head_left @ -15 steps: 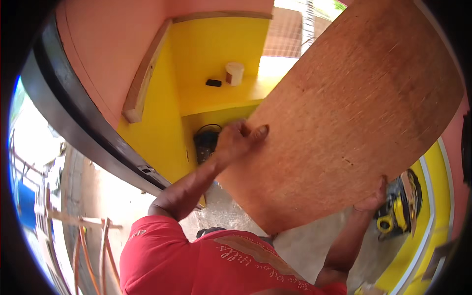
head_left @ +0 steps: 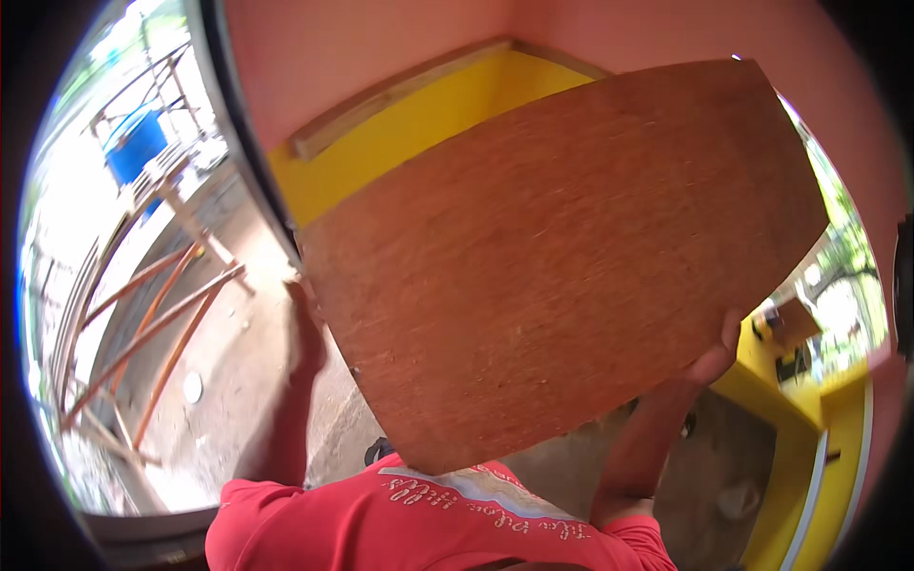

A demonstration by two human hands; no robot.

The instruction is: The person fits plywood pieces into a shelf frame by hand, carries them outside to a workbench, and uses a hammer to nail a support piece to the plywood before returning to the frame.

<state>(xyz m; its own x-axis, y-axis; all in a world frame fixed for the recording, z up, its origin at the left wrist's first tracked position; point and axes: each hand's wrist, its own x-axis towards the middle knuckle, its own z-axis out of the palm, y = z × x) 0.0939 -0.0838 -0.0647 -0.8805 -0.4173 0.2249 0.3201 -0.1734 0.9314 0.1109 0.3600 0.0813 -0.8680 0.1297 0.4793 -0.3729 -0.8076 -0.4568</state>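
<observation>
A large reddish-brown plywood sheet (head_left: pixel 562 257) is held up tilted in front of me, covering much of the view. My left hand (head_left: pixel 307 328) grips its left edge, with most of the fingers out of sight. On the lower right edge, my right hand (head_left: pixel 716 357) is closed round the sheet. The thumb shows on the near face, while the other fingers are hidden behind it. The sheet's lower corner reaches down close to my red shirt (head_left: pixel 419 523).
A wooden strip (head_left: pixel 400 95) tops the yellow wall panel (head_left: pixel 381 176) behind the sheet. Left, past a dark door frame (head_left: pixel 249 133), stand wooden trestles (head_left: pixel 152 333) and a blue barrel (head_left: pixel 136 145). On the right are a yellow ledge (head_left: pixel 790 404) and an opening outdoors.
The sheet has swung toward the left and lies more level across the view. My left hand has shifted down its left edge. The view has turned left, showing more of the outdoor ground.
</observation>
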